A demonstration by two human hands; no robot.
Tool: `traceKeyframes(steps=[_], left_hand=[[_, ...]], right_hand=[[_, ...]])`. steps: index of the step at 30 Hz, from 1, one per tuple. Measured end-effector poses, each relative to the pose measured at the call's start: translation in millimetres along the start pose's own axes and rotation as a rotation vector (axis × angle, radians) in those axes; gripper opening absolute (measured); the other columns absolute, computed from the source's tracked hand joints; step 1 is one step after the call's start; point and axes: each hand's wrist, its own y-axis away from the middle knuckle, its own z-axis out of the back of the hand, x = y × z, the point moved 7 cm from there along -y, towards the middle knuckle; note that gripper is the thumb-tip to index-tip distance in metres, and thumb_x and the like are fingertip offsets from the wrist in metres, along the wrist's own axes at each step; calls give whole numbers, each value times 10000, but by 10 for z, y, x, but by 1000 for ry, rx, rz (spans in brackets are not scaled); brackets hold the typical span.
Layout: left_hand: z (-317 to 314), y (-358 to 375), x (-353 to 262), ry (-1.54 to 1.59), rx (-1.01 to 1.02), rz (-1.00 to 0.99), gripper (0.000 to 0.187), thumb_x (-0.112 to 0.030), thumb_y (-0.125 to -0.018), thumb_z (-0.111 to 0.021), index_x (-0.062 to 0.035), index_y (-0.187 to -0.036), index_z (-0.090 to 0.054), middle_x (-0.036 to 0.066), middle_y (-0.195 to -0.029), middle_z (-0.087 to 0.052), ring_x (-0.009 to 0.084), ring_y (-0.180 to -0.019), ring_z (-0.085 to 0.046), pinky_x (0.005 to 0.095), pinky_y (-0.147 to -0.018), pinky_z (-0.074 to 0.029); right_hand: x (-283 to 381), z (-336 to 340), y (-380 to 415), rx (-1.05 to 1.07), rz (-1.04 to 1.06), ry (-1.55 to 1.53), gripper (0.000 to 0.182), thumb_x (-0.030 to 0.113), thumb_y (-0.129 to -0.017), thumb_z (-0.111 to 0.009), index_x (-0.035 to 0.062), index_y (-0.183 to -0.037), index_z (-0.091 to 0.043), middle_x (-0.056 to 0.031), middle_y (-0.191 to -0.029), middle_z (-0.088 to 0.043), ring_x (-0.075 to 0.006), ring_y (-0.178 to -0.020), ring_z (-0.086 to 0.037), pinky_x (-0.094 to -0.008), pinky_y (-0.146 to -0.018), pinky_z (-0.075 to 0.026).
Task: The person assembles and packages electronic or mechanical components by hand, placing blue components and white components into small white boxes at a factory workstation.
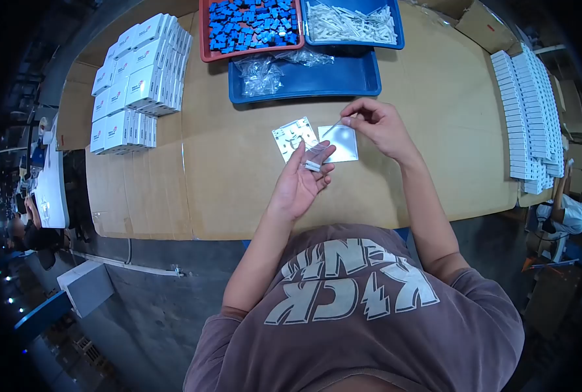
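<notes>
Palm up, my left hand (pixel 297 186) holds a small clear plastic bag (pixel 317 151) between thumb and fingers. Small white pieces (pixel 312 166) show at the bag's lower end. My right hand (pixel 383 130) is raised to the right, thumb and fingertips pinched on a thin stick-like piece (pixel 332 130) that slants down toward the bag. Its exact kind is too small to tell. Beneath the hands lie a white printed card with dark marks (pixel 292 134) and, to its right, a shiny pale square sheet (pixel 346 145). My left fingers partly cover both.
Ahead stand a red tray (pixel 203 32) of blue parts, a blue tray (pixel 400 36) of white sticks, and another blue tray (pixel 343 78) with clear bags. White boxes (pixel 134 78) are stacked left; more stacked white boxes (pixel 526 117) stand right. Cardboard covers the table (pixel 238 202).
</notes>
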Motion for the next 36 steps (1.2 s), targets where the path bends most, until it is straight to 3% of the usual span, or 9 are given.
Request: traceKeyframes(steps=[2, 6, 12, 18, 24, 27, 33, 36], left_hand=[[-25, 8, 6, -2, 11, 6, 535, -454, -1110, -460, -39, -1439, -535, 112, -1327, -694, 211, -963, -730, 319, -770, -603], [-43, 44, 8, -42, 39, -25, 487, -429, -1115, -459, -64, -1432, -524, 110, -1320, -697, 232, -1043, -732, 336, -796, -606], [-9, 60, 20, -99, 13, -38, 457, -433, -1102, -501, -82, -1393, -531, 93, -1321, -674, 234, -1158, -696, 351, -857, -592], [42, 20, 15, -109, 15, -36, 432, -402, -1118, -471, -85, -1407, -523, 83, -1291, -675, 268, -1199, -684, 381, -876, -609], [15, 17, -27, -128, 13, -51, 446, -421, -1125, -439, -71, -1385, -533, 91, -1274, -676, 267, -1181, -689, 380, -871, -608], [9, 32, -38, -184, -28, -65, 476, -429, -1127, -423, -42, -1380, -541, 117, -1271, -681, 258, -1126, -709, 385, -870, -608], [-79, 97, -193, -826, -139, -254, 441, -353, -1135, -430, 13, -1257, -642, 142, -1096, -760, 204, -989, -743, 320, -841, -577], [-97, 110, -212, -884, -167, -346, 461, -356, -1141, -412, 10, -1203, -685, 104, -987, -778, 153, -927, -725, 283, -820, -544]], right_hand=[[-36, -116, -14, 114, -69, 73, 137, 56, -949, -741, 1, -1075, -737, 19, -923, -711, -40, -823, -621, -208, -746, -489], [-174, -373, -36, 260, -118, 2, 82, 41, -941, -738, 6, -1014, -746, 9, -920, -699, -47, -819, -614, -216, -734, -479], [-169, -546, -56, 331, 31, 81, 86, 14, -890, -762, 14, -975, -756, -30, -1018, -640, -115, -957, -607, -271, -860, -487], [-83, -579, -36, 389, 94, 58, 46, 38, -900, -750, 19, -940, -762, -60, -1068, -662, -161, -999, -612, -305, -908, -482], [61, -598, 45, 477, 92, 270, 147, 118, -939, -733, -5, -1016, -758, -69, -1108, -694, -167, -977, -643, -313, -873, -509], [50, -575, 22, 493, 146, 287, 105, 138, -933, -755, 45, -979, -771, -22, -1097, -697, -142, -995, -627, -297, -814, -472], [-149, -505, -16, 446, -67, 201, 131, 139, -940, -760, 20, -996, -753, -33, -1036, -728, -105, -912, -647, -295, -817, -519], [-215, -509, -9, 398, -97, 126, 160, 100, -943, -756, 5, -1067, -724, -40, -1031, -713, -86, -919, -641, -280, -834, -535]])
